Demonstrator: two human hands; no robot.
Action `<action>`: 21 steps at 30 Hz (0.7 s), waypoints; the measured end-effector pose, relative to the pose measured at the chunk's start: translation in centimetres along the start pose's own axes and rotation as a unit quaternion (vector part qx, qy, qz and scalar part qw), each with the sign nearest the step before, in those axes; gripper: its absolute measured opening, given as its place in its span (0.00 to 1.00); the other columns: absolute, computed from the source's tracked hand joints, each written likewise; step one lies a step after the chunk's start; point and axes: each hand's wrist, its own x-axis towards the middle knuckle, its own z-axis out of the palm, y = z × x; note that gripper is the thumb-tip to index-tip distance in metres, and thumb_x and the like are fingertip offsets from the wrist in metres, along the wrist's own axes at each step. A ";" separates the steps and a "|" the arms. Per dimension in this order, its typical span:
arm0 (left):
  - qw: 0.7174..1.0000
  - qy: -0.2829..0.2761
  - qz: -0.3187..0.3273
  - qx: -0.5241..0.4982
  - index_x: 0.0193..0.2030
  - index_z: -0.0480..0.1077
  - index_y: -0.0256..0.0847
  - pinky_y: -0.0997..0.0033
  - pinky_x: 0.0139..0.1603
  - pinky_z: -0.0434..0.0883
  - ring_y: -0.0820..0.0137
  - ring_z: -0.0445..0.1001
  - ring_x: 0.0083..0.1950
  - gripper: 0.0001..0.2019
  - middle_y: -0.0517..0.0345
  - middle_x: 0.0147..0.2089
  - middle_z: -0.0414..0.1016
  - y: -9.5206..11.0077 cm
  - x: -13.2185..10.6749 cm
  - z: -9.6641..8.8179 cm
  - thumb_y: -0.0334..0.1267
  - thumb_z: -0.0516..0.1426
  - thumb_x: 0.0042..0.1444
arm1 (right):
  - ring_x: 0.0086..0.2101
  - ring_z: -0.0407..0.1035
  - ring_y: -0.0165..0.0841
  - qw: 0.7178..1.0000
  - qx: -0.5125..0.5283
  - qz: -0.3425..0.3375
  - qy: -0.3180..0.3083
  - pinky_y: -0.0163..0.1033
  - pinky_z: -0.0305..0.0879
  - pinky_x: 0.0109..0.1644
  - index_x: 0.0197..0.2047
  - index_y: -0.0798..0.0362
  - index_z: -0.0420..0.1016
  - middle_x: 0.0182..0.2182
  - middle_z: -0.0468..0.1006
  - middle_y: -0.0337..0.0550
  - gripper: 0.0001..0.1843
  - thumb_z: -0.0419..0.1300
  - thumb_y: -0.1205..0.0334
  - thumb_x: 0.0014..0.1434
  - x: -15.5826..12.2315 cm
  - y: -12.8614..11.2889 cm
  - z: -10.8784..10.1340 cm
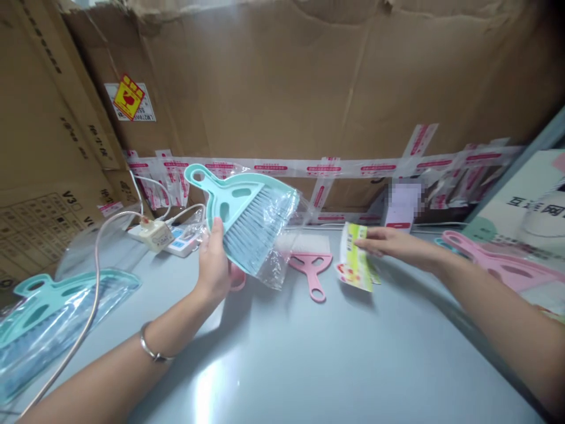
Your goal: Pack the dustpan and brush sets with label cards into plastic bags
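Observation:
A mint-green dustpan and brush set [247,215] in a clear plastic bag is raised above the table, its handle up and to the left. My left hand [214,259] is closed around its lower left side. Over on the right, my right hand [388,244] pinches a yellow-green printed card [355,256] by its edge. Between the hands a pink brush [313,268] with pale bristles lies on the table, handle toward me. Part of another pink piece [237,277] shows behind my left hand.
Another bagged mint dustpan set [57,309] lies at the left, crossed by a cable [96,282]. Power strip [183,240] and plug [155,234] sit behind. A pink dustpan [498,259] lies right. A phone [402,206] leans against the large cardboard box [273,88].

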 end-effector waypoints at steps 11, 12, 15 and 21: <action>0.993 -0.092 -0.075 -0.028 0.52 0.69 0.42 0.67 0.50 0.71 0.64 0.72 0.52 0.24 0.55 0.49 0.76 -1.4 -2.7 0.3 0.57 0.47 0.58 | 0.29 0.69 0.29 0.942 0.310 -0.104 -0.073 0.37 0.65 0.38 0.34 0.52 0.74 0.28 0.75 0.39 0.16 0.66 0.50 0.46 -4.6 -4.2 10.5; 0.989 -0.118 -0.085 -0.017 0.52 0.69 0.42 0.67 0.49 0.71 0.63 0.72 0.52 0.25 0.55 0.49 0.76 -1.4 -3.1 0.4 0.57 0.48 0.57 | 0.30 0.70 0.29 0.923 0.369 -0.083 -0.077 0.36 0.66 0.39 0.36 0.52 0.74 0.29 0.76 0.38 0.17 0.67 0.52 0.44 -4.8 -4.2 11.1; 0.981 -0.168 -0.093 0.016 0.53 0.68 0.44 0.67 0.44 0.72 0.62 0.72 0.52 0.24 0.54 0.47 0.76 -1.0 -3.5 0.8 0.56 0.49 0.57 | 0.30 0.71 0.28 0.877 0.477 -0.036 -0.048 0.34 0.67 0.37 0.35 0.51 0.72 0.29 0.77 0.36 0.20 0.71 0.57 0.39 -4.8 -3.2 11.7; 0.999 0.016 0.032 0.001 0.51 0.65 0.38 0.67 0.45 0.69 0.65 0.70 0.54 0.26 0.52 0.50 0.75 6.1 3.2 -0.4 0.50 0.34 0.65 | 0.18 0.65 0.25 0.891 0.445 -0.045 -0.079 0.32 0.62 0.23 0.34 0.52 0.67 0.25 0.76 0.34 0.20 0.71 0.56 0.40 -4.9 -2.3 11.0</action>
